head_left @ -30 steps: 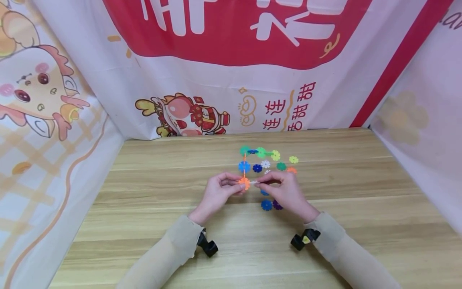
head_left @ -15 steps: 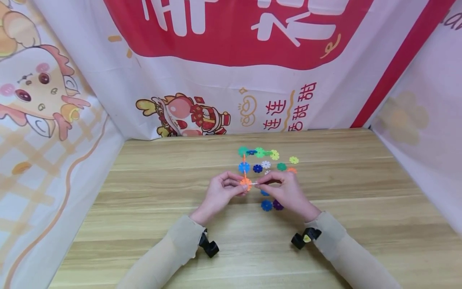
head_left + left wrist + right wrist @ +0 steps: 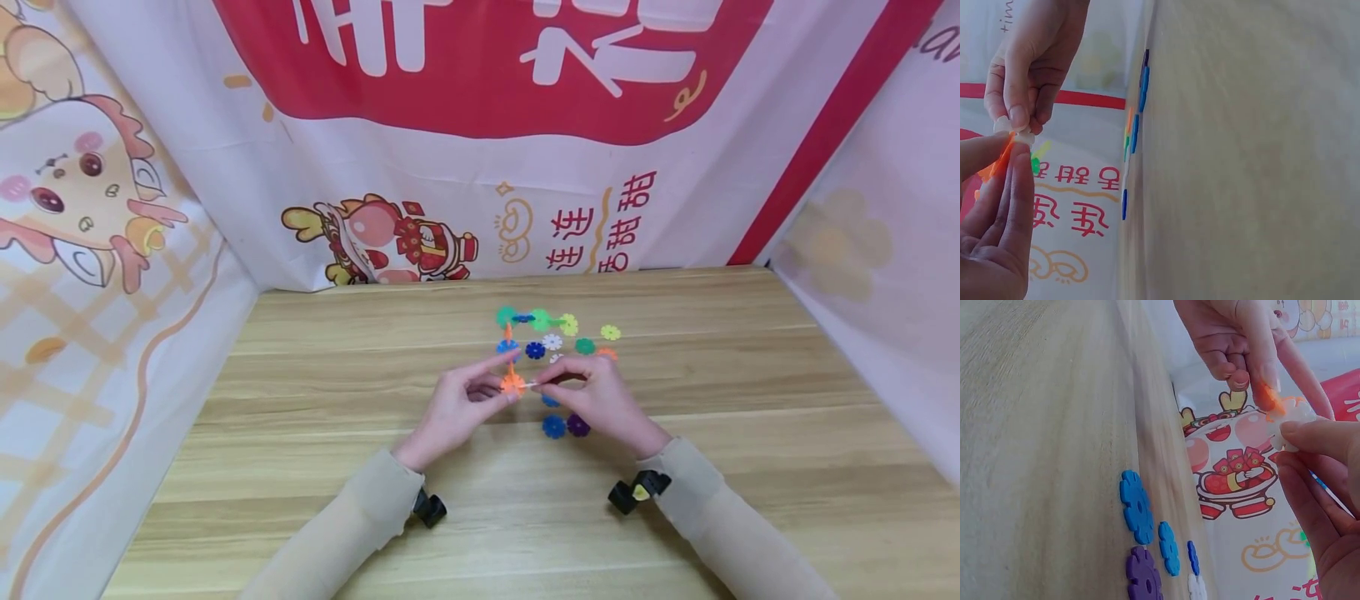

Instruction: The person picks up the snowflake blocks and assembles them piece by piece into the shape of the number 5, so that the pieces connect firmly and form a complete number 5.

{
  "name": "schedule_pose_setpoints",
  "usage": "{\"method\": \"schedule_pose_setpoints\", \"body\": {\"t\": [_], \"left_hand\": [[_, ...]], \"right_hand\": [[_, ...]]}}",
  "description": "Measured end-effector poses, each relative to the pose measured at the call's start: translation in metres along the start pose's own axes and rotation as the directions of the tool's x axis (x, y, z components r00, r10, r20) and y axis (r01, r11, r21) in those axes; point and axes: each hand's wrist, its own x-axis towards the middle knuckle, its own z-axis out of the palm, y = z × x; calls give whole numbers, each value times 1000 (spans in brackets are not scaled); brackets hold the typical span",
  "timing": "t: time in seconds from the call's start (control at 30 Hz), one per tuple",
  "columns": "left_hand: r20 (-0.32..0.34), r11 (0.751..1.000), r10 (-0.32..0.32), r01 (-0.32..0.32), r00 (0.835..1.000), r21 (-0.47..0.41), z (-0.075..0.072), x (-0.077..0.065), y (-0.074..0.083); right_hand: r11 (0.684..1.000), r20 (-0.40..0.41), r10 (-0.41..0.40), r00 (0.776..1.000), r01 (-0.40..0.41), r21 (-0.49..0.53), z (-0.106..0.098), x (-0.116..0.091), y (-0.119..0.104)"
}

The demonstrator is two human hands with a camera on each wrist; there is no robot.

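My left hand (image 3: 461, 408) pinches an orange snowflake disc (image 3: 512, 385), a notched flower-shaped plastic piece, between thumb and fingers; its index finger stretches along the chain. Facing it, my right hand (image 3: 596, 396) pinches a white snowflake disc (image 3: 1300, 414) by thumb and fingertips, its edge meeting the orange disc's rim. From the orange disc a linked chain runs away from me through a blue disc (image 3: 502, 346) to a green disc (image 3: 506, 317). There it turns right through a light green disc (image 3: 540, 319) to a yellow disc (image 3: 569, 324). In the left wrist view, both hands are above the table.
Loose discs lie around the right hand on the wooden table (image 3: 300, 400): dark blue (image 3: 535, 350), white (image 3: 552, 342), green (image 3: 584, 345), yellow (image 3: 611, 332), blue (image 3: 554, 427) and purple (image 3: 577, 426). A printed cloth (image 3: 420, 167) hangs behind the table.
The left index finger has straightened from a curl and now reaches over the chain's blue disc. The chain has shifted slightly toward me. The right hand keeps its pinch, almost unmoved.
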Motion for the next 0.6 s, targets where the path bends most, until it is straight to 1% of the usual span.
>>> {"method": "schedule_pose_setpoints", "body": {"t": [0.13, 0.2, 0.3, 0.4, 0.47, 0.6], "left_hand": [[63, 998, -2, -1, 998, 61, -3, 2, 3], [84, 995, 2, -10, 996, 99, -4, 3, 4], [129, 984, 10, -33, 992, 174, -8, 6, 6], [167, 968, 19, -60, 986, 243, -10, 8, 8], [179, 960, 21, -70, 984, 273, -11, 9, 11], [174, 950, 33, -84, 984, 299, -10, 10, 14]], "right_hand": [[1000, 7, -16, 1000, 16, -13, 0, 1, -2], [999, 16, -32, 999, 32, -15, 0, 1, -2], [998, 35, -52, 998, 53, -21, 0, 2, -2], [997, 49, -65, 997, 66, -34, 0, 2, -3], [996, 52, -75, 996, 77, -34, 0, 2, -4], [996, 49, -85, 995, 86, -19, 1, 1, -3]]}}
